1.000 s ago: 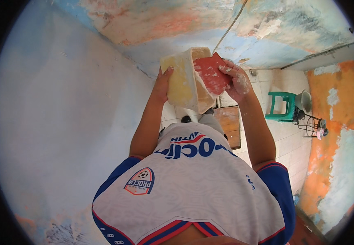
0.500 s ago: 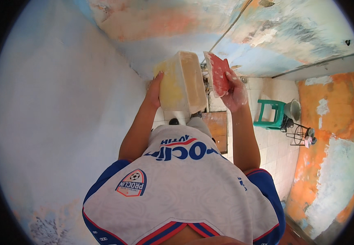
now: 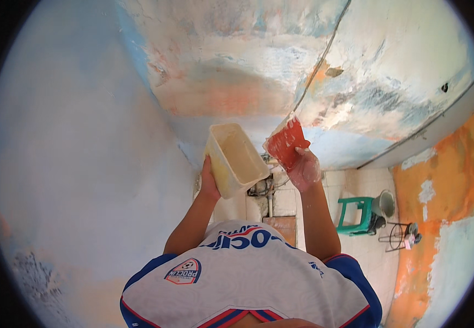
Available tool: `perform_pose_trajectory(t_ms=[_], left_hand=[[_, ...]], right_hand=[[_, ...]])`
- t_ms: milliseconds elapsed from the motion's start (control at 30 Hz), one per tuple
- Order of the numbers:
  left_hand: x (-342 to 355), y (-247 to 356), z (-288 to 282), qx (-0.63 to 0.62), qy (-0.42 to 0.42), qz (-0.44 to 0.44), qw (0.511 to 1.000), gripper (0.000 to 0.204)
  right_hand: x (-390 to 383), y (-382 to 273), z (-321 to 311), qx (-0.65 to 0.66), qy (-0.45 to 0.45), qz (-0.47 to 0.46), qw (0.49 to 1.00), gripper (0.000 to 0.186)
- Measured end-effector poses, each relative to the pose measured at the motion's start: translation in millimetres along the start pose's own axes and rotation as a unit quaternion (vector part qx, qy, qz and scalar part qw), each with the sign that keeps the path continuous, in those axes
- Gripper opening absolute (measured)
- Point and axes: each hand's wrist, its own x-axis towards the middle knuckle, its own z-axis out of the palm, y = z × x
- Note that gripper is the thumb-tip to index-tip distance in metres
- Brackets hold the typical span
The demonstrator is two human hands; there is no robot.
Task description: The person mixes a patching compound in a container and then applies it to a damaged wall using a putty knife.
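Note:
My left hand (image 3: 209, 181) grips a rectangular cream-yellow plastic tub (image 3: 221, 174) by its left side. Its open mouth faces up and to the right, and pale residue coats the inside. In my right hand (image 3: 306, 170) is a red putty spreader (image 3: 287, 145), smeared with white paste along its upper left edge. Fingers and thumb pinch its lower right part, and white smudges mark the hand. Spreader and tub are close together but apart.
Ahead rises a patchy, partly plastered wall (image 3: 220, 82) with a cable (image 3: 324, 57) running down it. A smooth pale-blue wall (image 3: 84, 147) stands at left. On the tiled floor at right are a green plastic stool (image 3: 356, 216), a grey bucket (image 3: 383, 204) and a black metal stand (image 3: 394, 236).
My view has tipped up, so more of the far wall shows and both hands appear lower. The tub has turned, its top leaning left, and the spreader has tilted with its upper end rightward.

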Motion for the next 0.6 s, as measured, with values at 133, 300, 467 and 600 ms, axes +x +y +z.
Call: perform_pose_trajectory(t_ms=[133, 300, 467, 600], left_hand=[[-44.8, 4.3, 85.7, -0.018, -0.013, 0.019, 1.000, 0.067], [-69.0, -25.4, 102.5, -0.065, -0.019, 0.051, 0.996, 0.072], [-92.4, -51.6, 77.2, -0.099, 0.046, 0.085, 0.990, 0.076], [-113.3, -37.8, 74.3, -0.084, 0.067, 0.114, 0.988, 0.075]], right_hand=[[-23.9, -65.4, 60.1, 0.016, -0.028, 0.010, 0.999, 0.056], [-34.6, -74.7, 66.5, -0.023, -0.062, -0.009, 0.998, 0.053], [-21.2, -45.1, 16.8, -0.003, -0.051, 0.037, 0.998, 0.048], [-11.1, -21.9, 17.9, 0.018, -0.054, 0.073, 0.996, 0.044]])
